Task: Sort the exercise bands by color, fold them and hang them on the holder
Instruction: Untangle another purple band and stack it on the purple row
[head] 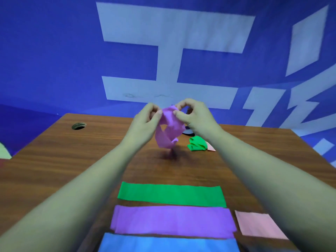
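Both hands hold a crumpled purple band point(170, 130) up above the middle of the wooden table point(54, 160). My left hand point(147, 120) pinches its top left edge and my right hand point(192, 117) pinches its top right edge; the band's loop hangs down between them. Near me, flat bands lie in rows: a green band point(171, 194), a purple band point(172, 220) and a blue band point(169, 243). A folded pink band point(258, 224) lies to their right. A bunched green band point(197, 143) sits behind my right wrist, with a pink scrap point(211, 147) beside it.
A round cable hole point(78, 126) is in the table's far left corner. A dark round object point(187, 131) is partly hidden behind the held band and my right hand. A blue wall with pale shapes point(163, 33) rises behind the table.
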